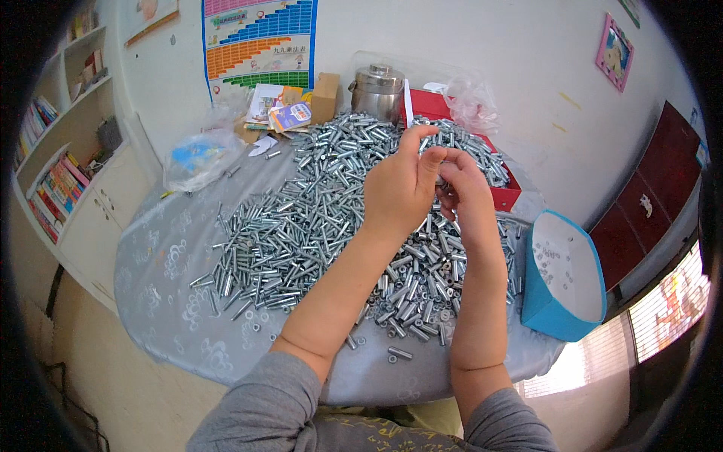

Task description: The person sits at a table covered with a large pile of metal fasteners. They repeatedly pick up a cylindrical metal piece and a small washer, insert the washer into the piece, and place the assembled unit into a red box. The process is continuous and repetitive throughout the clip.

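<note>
Sleeves: our grey sleeves (256,410) sit closest to the lens, at the near edge of the round table with its pale blue patterned cloth (162,264).

Left hand: our left hand (399,188) is raised over the pile, fingers curled and thumb and fingertips pinched together at the top; it seems to grip something small, but we cannot see what.

Right hand: our right hand (459,188) touches the left, fingers bent inward toward the same spot. Whether it holds a piece is hidden behind the left hand.

Parts: the heap of short silver metal sleeves and bolts (316,218) spreads from the table's middle to its far edge, directly under both hands, with loose small silver nuts and washers (260,328) scattered toward the near edge.

Box: a blue open cardboard box with a white inside (561,275) hangs at the table's right edge, a few small pieces lying in it.

Far edge: a steel lidded pot (376,90), a red tray (503,197) partly under the heap, a clear plastic bag (197,154) and paper packets.

Risk: we judge the pinched piece could slip, since both hands crowd one tiny spot, and vanish into the heap below. The stray pieces near the front edge could roll off if a forearm brushes them, and the blue box looks poised to tip.
</note>
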Demonstrator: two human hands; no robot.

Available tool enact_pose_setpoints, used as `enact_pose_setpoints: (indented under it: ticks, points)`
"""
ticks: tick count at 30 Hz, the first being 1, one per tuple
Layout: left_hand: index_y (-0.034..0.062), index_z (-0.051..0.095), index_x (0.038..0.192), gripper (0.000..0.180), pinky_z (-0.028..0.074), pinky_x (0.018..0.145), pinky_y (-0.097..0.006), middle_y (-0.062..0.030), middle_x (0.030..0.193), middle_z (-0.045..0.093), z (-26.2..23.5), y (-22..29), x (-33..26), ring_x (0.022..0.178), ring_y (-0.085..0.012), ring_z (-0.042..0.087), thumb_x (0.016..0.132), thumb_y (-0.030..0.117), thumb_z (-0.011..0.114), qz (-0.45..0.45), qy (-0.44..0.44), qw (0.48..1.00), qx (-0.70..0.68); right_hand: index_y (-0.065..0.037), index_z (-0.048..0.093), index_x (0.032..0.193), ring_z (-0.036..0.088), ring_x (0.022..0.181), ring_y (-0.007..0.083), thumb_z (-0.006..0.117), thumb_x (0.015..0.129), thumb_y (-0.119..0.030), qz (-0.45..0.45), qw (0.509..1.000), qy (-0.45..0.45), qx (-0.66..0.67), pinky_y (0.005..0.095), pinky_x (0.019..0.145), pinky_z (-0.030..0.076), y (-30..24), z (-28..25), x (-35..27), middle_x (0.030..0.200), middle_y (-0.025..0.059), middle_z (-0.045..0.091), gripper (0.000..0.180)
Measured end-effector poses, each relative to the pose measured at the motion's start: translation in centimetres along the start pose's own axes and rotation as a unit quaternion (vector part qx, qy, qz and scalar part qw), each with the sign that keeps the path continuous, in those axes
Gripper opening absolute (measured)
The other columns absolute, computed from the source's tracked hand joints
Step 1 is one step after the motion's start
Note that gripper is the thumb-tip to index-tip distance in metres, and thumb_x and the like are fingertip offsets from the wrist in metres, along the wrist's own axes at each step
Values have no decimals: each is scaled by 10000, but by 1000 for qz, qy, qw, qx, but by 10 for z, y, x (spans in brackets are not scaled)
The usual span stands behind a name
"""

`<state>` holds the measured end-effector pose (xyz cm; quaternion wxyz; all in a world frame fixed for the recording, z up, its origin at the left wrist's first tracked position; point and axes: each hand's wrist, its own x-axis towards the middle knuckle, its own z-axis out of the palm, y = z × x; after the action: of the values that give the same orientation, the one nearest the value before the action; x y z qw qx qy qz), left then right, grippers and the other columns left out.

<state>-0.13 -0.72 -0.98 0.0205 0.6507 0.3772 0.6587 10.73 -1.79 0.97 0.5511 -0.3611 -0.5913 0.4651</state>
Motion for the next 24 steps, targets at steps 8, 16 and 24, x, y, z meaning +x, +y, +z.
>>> enact_pose_setpoints:
  ticks: [8,16,24]
  points:
    - [89,519,1052,418,434,472,-369,-107,598,603,4,-2,1,561,-292,610,939,451,344,3,-27,1000,9,-25,513,1058,374,554,50,441,901,-244,-5,999,-37,-5,190,473,303,6,-10,0,777,-15,495,279]
    - [87,522,1038,428,434,470,-379,-112,575,588,5,0,1,555,-303,606,940,457,333,5,-17,1000,-16,-30,500,1097,380,528,45,463,837,-175,11,1000,18,4,174,412,261,1,-5,-3,735,-19,483,300]
    - [87,527,1015,399,430,470,-375,-104,572,586,4,-3,1,551,-294,605,941,437,351,4,-12,1000,6,-36,499,1095,369,488,54,455,871,-226,6,999,33,23,211,377,351,7,-5,2,658,-13,437,297]
